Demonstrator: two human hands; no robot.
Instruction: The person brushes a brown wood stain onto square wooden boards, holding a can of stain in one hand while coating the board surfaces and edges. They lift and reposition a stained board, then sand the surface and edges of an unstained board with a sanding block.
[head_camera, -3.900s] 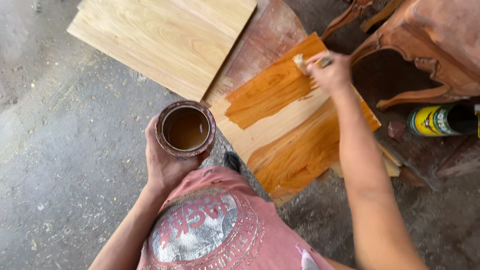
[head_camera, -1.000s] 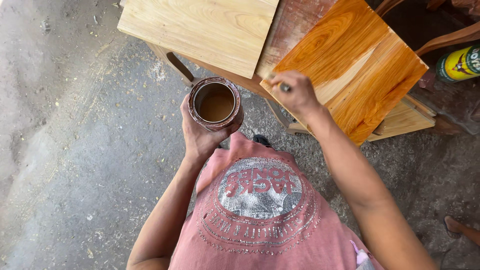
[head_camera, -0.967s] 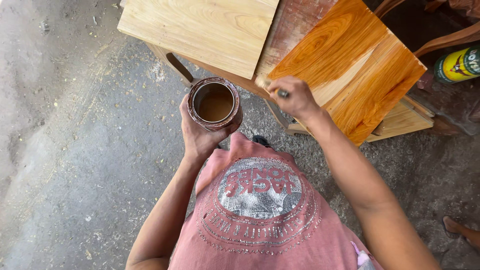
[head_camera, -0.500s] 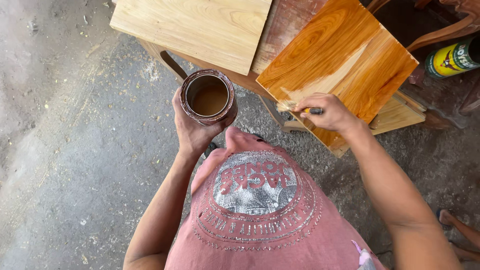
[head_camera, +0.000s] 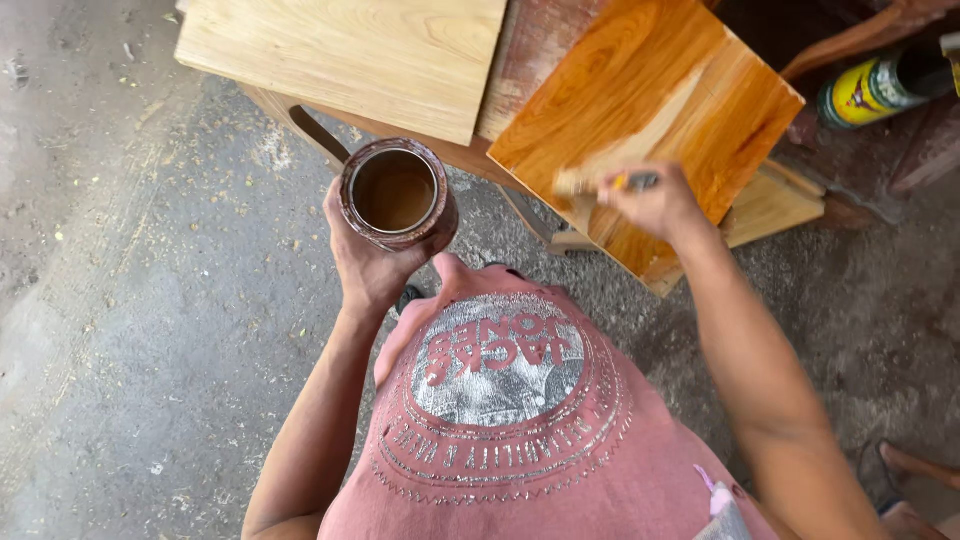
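My left hand holds a stained round jar of brown liquid, upright, in front of my chest. My right hand grips a small brush with its bristles pointing left, laid on the near left part of an orange-stained wooden panel. A pale unstained streak runs across the middle of that panel. An unstained light wooden panel lies to the left of it, above the jar.
Both panels rest on a worn reddish wooden stand over a grey concrete floor strewn with wood chips. A yellow-labelled can lies at the upper right beside dark carved furniture. A foot shows at the lower right.
The brush went from the jar back onto the stained panel and now lies on its near left part. More of the panel is stained than at first. The jar stayed in my left hand.
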